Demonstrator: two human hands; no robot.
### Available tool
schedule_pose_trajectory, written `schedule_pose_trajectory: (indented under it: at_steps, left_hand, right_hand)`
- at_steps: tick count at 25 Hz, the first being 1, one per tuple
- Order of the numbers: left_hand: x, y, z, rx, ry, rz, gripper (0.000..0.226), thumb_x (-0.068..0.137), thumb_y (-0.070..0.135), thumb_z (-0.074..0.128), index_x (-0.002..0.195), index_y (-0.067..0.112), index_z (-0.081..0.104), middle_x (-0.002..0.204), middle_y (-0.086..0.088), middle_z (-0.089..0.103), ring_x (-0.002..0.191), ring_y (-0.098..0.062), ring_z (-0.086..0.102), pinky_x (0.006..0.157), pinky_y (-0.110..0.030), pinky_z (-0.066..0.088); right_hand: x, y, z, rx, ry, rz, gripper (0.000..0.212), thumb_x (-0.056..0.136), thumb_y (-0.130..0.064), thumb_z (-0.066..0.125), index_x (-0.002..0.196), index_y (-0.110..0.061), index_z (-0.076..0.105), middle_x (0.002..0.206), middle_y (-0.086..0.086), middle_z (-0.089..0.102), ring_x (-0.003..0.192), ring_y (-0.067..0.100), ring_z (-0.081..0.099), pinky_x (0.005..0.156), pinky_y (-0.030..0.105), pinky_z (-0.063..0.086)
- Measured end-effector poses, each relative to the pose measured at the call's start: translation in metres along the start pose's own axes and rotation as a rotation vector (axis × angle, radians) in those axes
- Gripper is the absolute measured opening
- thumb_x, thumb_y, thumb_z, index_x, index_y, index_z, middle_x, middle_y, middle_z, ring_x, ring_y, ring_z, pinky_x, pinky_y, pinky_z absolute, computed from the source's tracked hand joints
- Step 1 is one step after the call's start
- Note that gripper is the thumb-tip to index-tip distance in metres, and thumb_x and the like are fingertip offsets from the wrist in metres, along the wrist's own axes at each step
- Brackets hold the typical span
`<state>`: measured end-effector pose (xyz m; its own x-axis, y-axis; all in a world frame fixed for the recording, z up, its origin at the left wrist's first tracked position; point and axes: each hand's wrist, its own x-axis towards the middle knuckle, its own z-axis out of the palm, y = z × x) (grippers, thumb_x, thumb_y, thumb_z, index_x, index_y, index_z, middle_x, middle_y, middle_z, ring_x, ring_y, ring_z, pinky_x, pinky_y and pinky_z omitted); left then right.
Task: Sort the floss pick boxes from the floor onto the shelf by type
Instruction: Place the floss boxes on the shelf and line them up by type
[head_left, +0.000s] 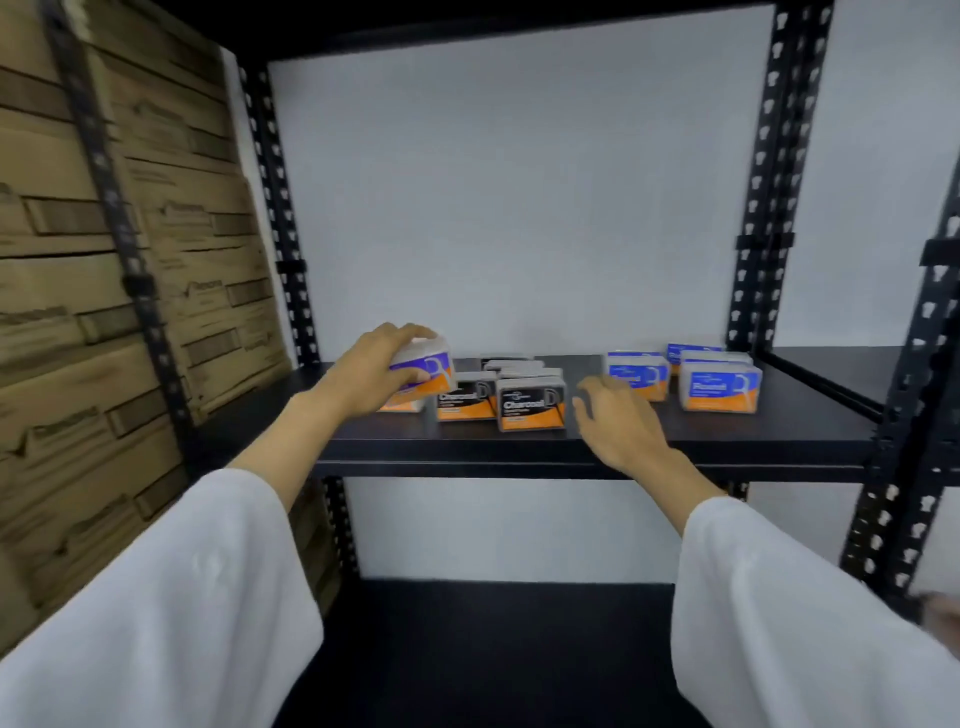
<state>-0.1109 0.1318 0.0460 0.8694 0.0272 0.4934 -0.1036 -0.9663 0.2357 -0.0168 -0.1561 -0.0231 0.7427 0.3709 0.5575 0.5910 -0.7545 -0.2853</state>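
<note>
My left hand grips a purple-and-orange floss pick box at the left of the black shelf, on top of another box of that kind. Several black-and-orange charcoal boxes stand in the shelf's middle. Blue-and-orange boxes sit in a group at the right. My right hand hovers with fingers spread over the shelf's front, between the charcoal boxes and the blue ones, holding nothing.
Stacked brown cardboard cartons fill the rack on the left. Black perforated uprights frame the bay, with a white wall behind. A lower black shelf lies below. White sleeves cover both forearms.
</note>
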Motion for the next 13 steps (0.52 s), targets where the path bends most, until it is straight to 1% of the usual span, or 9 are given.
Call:
schedule_pose_trajectory:
  at_steps: [3,5,7,9,10,13]
  left_hand:
    - [-0.028,-0.046,-0.007,0.051,-0.027,-0.094,0.046,0.087,0.025,0.066,0.130,0.030,0.050,0.117,-0.010,0.056,0.109,-0.027,0.052,0.096,-0.040,0.042]
    - [-0.036,-0.061,-0.002,0.050,-0.048,-0.151,0.046,0.089,0.022,0.065,0.132,0.027,0.048,0.122,-0.013,0.054,0.112,-0.028,0.049,0.096,-0.038,0.039]
    - [-0.039,-0.065,0.009,0.053,-0.061,-0.195,0.047,0.091,0.020,0.061,0.135,0.027,0.046,0.127,-0.014,0.050,0.117,-0.030,0.041,0.098,-0.039,0.035]
    - [-0.038,-0.066,0.017,0.040,-0.055,-0.212,0.045,0.093,0.019,0.058,0.135,0.027,0.044,0.132,-0.014,0.047,0.121,-0.031,0.037,0.099,-0.040,0.034]
    - [-0.036,-0.067,0.019,0.022,-0.050,-0.209,0.044,0.094,0.018,0.057,0.135,0.027,0.045,0.133,-0.013,0.047,0.123,-0.030,0.036,0.097,-0.038,0.034]
    - [-0.028,-0.071,0.024,0.014,-0.041,-0.176,0.040,0.094,0.015,0.057,0.132,0.025,0.047,0.133,-0.013,0.047,0.122,-0.027,0.040,0.094,-0.034,0.036]
  right_hand:
    - [-0.012,0.007,0.022,-0.029,-0.067,0.094,0.033,0.099,-0.029,0.039,0.120,-0.007,0.054,0.120,0.015,0.059,0.107,0.031,0.056,0.087,0.040,0.046]
    - [-0.015,0.009,0.032,-0.059,-0.083,0.094,0.034,0.100,-0.031,0.035,0.112,-0.007,0.057,0.115,0.014,0.061,0.103,0.030,0.056,0.087,0.040,0.044]
    - [-0.018,0.010,0.036,-0.061,-0.077,0.091,0.035,0.101,-0.031,0.033,0.112,-0.009,0.057,0.117,0.013,0.060,0.106,0.028,0.054,0.091,0.040,0.042]
    - [-0.019,0.012,0.039,-0.068,-0.082,0.087,0.035,0.101,-0.031,0.031,0.118,-0.011,0.054,0.122,0.010,0.057,0.112,0.026,0.051,0.098,0.039,0.038]
    - [-0.019,0.013,0.040,-0.071,-0.081,0.083,0.035,0.101,-0.031,0.030,0.119,-0.011,0.053,0.123,0.010,0.056,0.114,0.025,0.050,0.100,0.039,0.036]
    - [-0.019,0.016,0.045,-0.091,-0.055,0.065,0.035,0.101,-0.031,0.029,0.119,-0.013,0.052,0.124,0.009,0.054,0.113,0.024,0.048,0.099,0.039,0.033]
